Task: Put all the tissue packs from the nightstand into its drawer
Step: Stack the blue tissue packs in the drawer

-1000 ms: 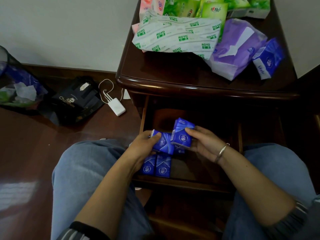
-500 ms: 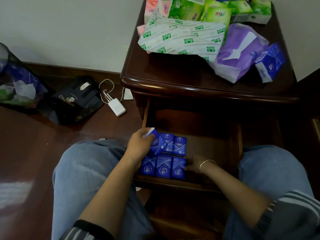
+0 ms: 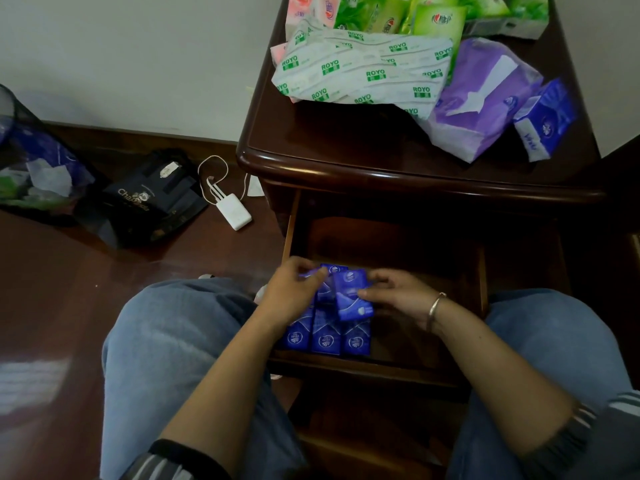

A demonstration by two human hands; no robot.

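Right hand (image 3: 394, 296) up off the drawer floor, now gripping a small blue pack (image 3: 351, 294) beside left hand (image 3: 294, 289).

Dark glossy wood floor (image 3: 62, 306) across the 9 o'clock half of the view. White wall (image 3: 138, 57) from 10 to 12 o'clock, met by a dark baseboard (image 3: 138, 135). White power bank (image 3: 233, 212) at 10 o'clock, flat on the floor, looped white cable (image 3: 204, 168) attached. Black printed bag (image 3: 152, 199) just beside it toward 9 o'clock. Mesh waste bin (image 3: 31, 168) at the far 9 o'clock edge, holding crumpled paper.
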